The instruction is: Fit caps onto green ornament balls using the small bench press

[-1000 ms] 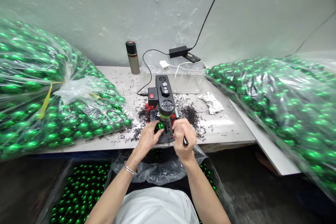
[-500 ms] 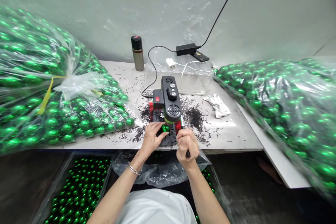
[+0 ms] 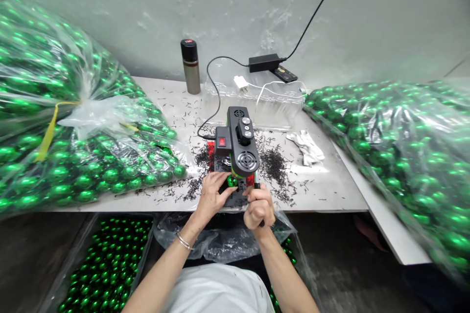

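A black bench machine (image 3: 242,142) with a red switch and round vents stands near the table's front edge. Under its head sits a shiny green ball (image 3: 231,181), pinched between the thumb and fingers of my left hand (image 3: 212,195). My right hand (image 3: 259,207) is wrapped round the black lever handle (image 3: 257,186) at the machine's right side. Red patches show on both sides of the base. Small black bits (image 3: 273,164) lie scattered around the machine.
Large clear bags of green balls lie at left (image 3: 110,156) and right (image 3: 396,156). Behind stand a bottle (image 3: 191,68), a clear plastic box (image 3: 279,112) and a power adapter (image 3: 263,62). White gloves (image 3: 307,147) lie right. Below is a bin of green balls (image 3: 106,259).
The view has shifted slightly. My right hand, still round the lever handle, sits a little lower. My left hand stays at the green ball.
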### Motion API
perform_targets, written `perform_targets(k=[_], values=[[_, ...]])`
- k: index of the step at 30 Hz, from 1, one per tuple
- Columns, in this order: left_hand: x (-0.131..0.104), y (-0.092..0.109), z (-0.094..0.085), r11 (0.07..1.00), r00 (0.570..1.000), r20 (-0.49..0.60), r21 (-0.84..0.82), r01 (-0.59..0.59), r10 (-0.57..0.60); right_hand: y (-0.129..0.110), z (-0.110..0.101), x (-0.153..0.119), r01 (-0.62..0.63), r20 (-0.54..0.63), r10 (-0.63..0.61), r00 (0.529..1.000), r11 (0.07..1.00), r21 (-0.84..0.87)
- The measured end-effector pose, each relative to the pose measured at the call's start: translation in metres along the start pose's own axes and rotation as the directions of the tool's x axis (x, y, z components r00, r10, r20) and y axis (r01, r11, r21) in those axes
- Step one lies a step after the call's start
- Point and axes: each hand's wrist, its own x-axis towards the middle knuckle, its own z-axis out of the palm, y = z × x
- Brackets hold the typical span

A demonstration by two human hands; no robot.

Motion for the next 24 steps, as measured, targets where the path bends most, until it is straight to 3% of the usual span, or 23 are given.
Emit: perform_targets(k=[7, 9, 12, 14, 18, 22, 24], values=[[0.0, 0.0, -0.001, 0.999, 1.0, -0.011, -0.026, -0.021, 0.021, -0.002, -0.003, 0.01, 0.087, 0.131, -0.077, 0.988, 0.994, -0.07], [0.002, 0.0, 0.0, 0.999, 1.0, -0.01, -0.033, -0.013, 0.013, -0.007, -0.003, 0.016, 0.083, 0.118, -0.075, 0.99, 0.994, -0.071], [0.007, 0.0, 0.001, 0.998, 0.999, -0.03, -0.057, -0.017, 0.016, -0.023, -0.005, 0.036, -0.017, 0.014, 0.017, 1.0, 0.999, -0.031], [0.006, 0.002, -0.001, 0.997, 0.998, -0.059, -0.067, -0.028, 0.024, -0.038, -0.007, 0.056, -0.147, -0.01, 0.147, 0.989, 0.989, -0.014], [-0.022, 0.012, -0.015, 0.996, 0.991, -0.11, -0.034, -0.079, 0.075, -0.06, -0.014, 0.088, -0.33, 0.066, 0.329, 0.942, 0.944, -0.008], [-0.067, 0.017, -0.029, 0.978, 0.978, -0.022, 0.026, -0.208, 0.209, -0.062, -0.011, 0.088, -0.329, 0.016, 0.33, 0.944, 0.944, -0.016], [-0.073, 0.014, -0.038, 0.97, 0.971, -0.033, 0.073, -0.232, 0.235, -0.061, -0.008, 0.082, -0.337, -0.016, 0.337, 0.941, 0.941, -0.011]])
